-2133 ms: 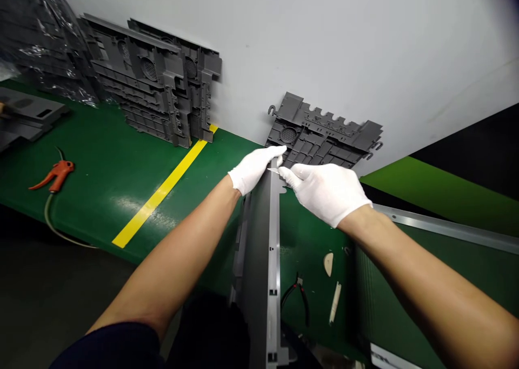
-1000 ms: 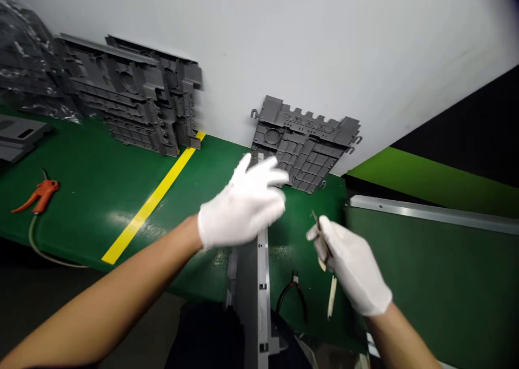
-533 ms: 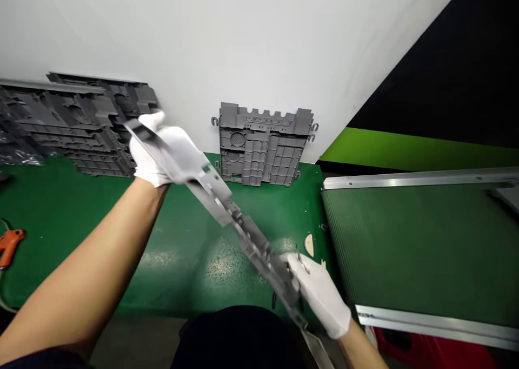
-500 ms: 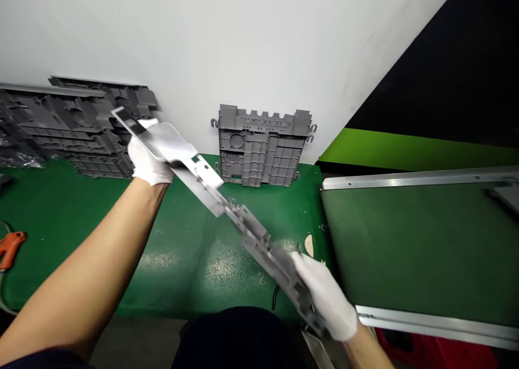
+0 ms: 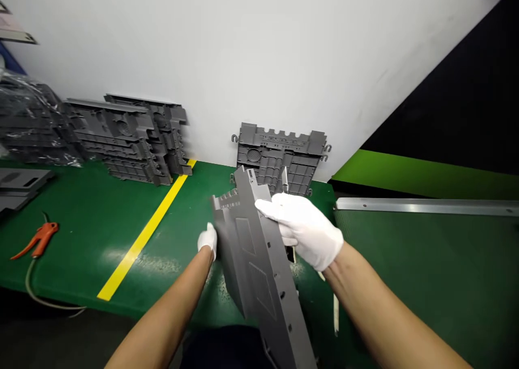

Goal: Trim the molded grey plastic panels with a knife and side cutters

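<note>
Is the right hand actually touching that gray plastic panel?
Touching. The head view shows the right hand gripping the side edge of the gray plastic panel, with no gap between them.

No legible text or signs.

Wall is bright; floor is dim. Glare marks the bench. Right glove nearly overexposed. Wide-angle stretch at edges.

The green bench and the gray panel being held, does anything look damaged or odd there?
Pale, speckled patches on the green bench, right of the yellow stripe, stand out; they may be wear or just glare. The gray panel shows no obvious damage.
</note>
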Motion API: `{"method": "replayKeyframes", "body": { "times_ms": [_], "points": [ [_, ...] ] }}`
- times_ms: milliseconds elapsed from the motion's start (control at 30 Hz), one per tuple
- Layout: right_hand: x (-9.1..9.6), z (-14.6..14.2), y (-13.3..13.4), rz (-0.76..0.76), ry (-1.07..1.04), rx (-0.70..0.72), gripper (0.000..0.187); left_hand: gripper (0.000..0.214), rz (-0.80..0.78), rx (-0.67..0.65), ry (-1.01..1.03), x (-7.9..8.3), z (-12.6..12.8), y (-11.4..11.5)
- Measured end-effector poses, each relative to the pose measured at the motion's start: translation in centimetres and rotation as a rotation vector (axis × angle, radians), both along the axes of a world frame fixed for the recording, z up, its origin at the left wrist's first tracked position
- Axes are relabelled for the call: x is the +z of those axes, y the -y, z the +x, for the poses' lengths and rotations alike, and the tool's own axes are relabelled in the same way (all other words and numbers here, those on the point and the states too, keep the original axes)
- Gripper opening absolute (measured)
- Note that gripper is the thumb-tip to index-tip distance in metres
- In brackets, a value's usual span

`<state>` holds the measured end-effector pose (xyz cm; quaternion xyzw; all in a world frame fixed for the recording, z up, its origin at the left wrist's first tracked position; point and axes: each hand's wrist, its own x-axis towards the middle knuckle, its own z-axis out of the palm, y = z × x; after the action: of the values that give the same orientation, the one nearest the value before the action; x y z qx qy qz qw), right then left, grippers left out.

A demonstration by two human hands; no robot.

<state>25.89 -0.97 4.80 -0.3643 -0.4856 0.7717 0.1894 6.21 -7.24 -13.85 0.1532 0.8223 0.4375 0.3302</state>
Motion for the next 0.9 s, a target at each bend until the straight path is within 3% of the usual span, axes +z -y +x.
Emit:
{"method": "replayKeyframes", "body": {
  "times_ms": [33, 100, 167, 233, 300, 400, 500, 600, 667, 767, 900],
  "points": [
    [-0.1, -0.7, -0.1, -0.010, -0.018, 0.026, 0.054, 0.043, 0.057, 0.019, -0.013, 1.2, -0.6, -0.5],
    [-0.2, -1.7, -0.2, -0.012, -0.037, 0.056, 0.053, 0.047, 0.358, -0.028, -0.099, 5.3, -1.6, -1.9],
    [-0.2, -2.5, 0.0, 0.009, -0.044, 0.052, 0.052, 0.044, 0.734, -0.220, -0.266, 10.5, -1.8, -3.3],
    [-0.2, -3.2, 0.2, 0.018, -0.051, 0.010, 0.051, 0.033, 0.797, -0.398, -0.354, 14.7, -1.2, -4.6],
    [-0.2, -3.9, 0.1, 0.003, -0.051, -0.039, 0.050, 0.032, 0.723, -0.447, -0.317, 16.8, -0.6, -5.9],
    [-0.4, -5.1, -0.5, -0.039, -0.058, -0.064, 0.045, 0.036, 0.651, -0.368, -0.065, 16.0, -0.5, -7.8],
    [-1.3, -6.2, -1.2, -0.077, -0.073, -0.053, 0.043, 0.028, 0.598, -0.298, 0.296, 13.1, -1.3, -9.1],
    [-3.2, -6.0, -1.3, -0.096, 0.004, -0.080, 0.042, 0.030, 0.609, -0.274, 0.509, 10.6, -1.8, -9.3],
    [-4.5, -4.4, -0.8, -0.047, 0.113, -0.131, 0.046, 0.030, 0.635, -0.299, 0.582, 9.9, -1.8, -9.3],
    [-5.3, -0.4, 1.0, 0.156, 0.290, -0.170, 0.056, 0.029, 0.615, -0.341, 0.634, 9.7, -1.5, -9.5],
    [-4.1, 4.8, 5.4, 0.367, 0.529, 0.073, 0.050, 0.027, 0.615, -0.353, 0.618, 9.9, -1.1, -9.9]
  ]
}}
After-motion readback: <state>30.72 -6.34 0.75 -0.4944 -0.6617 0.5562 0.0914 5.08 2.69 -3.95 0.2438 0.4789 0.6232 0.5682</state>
